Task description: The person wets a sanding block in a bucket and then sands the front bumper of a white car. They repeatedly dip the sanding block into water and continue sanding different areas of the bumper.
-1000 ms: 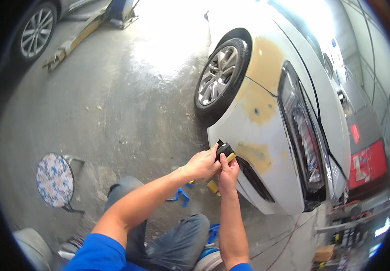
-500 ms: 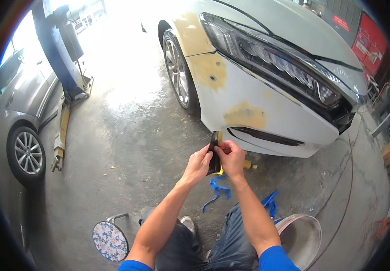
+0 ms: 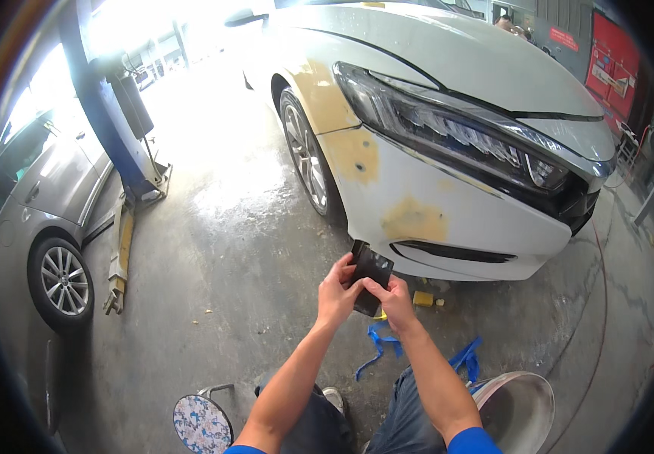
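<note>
Pinching a black sheet (image 3: 374, 266) with left hand (image 3: 336, 293) and right hand (image 3: 395, 303) both, up near the white bumper (image 3: 474, 218). Can also spot a yellow block (image 3: 423, 299) and some blue strips (image 3: 377, 348) on the floor (image 3: 191, 344), plus a bucket (image 3: 522, 412).

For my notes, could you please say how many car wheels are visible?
2: one wheel on the white car, another wheel on the grey car, left; others may be hidden.
</note>
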`<state>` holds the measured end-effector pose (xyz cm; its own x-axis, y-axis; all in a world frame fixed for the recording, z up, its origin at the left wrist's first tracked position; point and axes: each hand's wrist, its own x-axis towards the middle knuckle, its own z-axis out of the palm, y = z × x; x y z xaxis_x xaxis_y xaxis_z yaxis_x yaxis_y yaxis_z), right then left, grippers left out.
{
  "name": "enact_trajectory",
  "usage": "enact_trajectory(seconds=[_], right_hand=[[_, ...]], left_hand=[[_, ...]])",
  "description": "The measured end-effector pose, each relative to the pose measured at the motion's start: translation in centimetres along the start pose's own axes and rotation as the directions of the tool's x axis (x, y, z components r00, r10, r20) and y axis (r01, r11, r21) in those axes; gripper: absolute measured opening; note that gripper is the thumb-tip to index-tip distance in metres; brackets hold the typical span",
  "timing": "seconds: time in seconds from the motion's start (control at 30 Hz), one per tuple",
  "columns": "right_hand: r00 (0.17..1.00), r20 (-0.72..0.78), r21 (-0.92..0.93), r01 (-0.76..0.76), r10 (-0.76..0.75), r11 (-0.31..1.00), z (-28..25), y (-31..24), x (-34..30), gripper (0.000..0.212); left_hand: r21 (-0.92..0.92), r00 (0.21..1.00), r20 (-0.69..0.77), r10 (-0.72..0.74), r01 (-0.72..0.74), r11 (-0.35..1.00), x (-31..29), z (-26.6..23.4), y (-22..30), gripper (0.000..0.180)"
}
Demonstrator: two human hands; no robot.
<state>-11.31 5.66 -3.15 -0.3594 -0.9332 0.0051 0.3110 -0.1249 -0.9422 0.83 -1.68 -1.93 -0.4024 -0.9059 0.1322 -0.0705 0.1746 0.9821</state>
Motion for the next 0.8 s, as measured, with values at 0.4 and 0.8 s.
enact_trajectory(seconds=[0.4, 0.8], right_hand=[[0.995, 0.058, -0.105, -0.078, 0.085, 0.991, -1.2, -1.6, -0.1, 0.029], [0.987, -0.116, 0.036, -0.105, 0.108, 0.994, -3.3, -2.0, 1.0, 0.019]], left_hand=[[-0.440, 0.965, 0.019, -0.262, 0.243, 0.864, 0.3, 0.4, 0.5, 0.033], [-0.111, 0.993, -0.057, -0.105, 0.099, 0.989, 0.2, 1.1, -0.6, 0.023]])
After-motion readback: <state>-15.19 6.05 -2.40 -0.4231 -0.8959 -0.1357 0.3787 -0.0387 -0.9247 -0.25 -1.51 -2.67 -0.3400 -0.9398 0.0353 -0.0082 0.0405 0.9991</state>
